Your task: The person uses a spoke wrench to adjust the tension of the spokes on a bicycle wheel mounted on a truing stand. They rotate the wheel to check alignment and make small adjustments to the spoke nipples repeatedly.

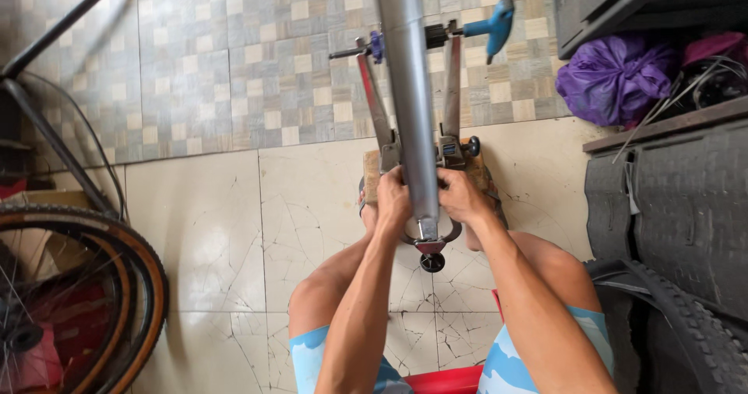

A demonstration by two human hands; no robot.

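Grey metal tube (409, 90) runs down frame centre, seated in a truing stand (452, 141) on the tiled floor (202, 222). Left hand (392, 199) touches the tube's left side, right hand (460, 195) its right side, both at the lower end; fingers curled against it, how firmly they grip cannot be told. Blue-handled tool (492, 24) right of the tube's top. Purple plastic bag (615, 78) far right of tube. Bicycle wheel (78, 300) far left. Black tyres (678, 222) right.
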